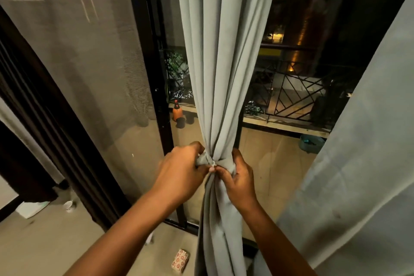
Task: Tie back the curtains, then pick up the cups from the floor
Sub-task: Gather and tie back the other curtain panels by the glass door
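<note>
Grey curtain gripped w/ both hands, cup maybe left

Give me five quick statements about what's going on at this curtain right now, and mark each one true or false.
1. Both hands grip the tie band around the grey curtain. True: the left hand and right hand pinch the band at the gathered waist.
2. The curtain on the right is already tied back. False: it hangs loose, no band on it.
3. A white cup lies on the floor at left. True.
4. The left hand holds a cup. False: its grip is on the band.
5. The balcony door shows daylight outside. False: it is dark beyond the railing, with lamps lit.
</note>
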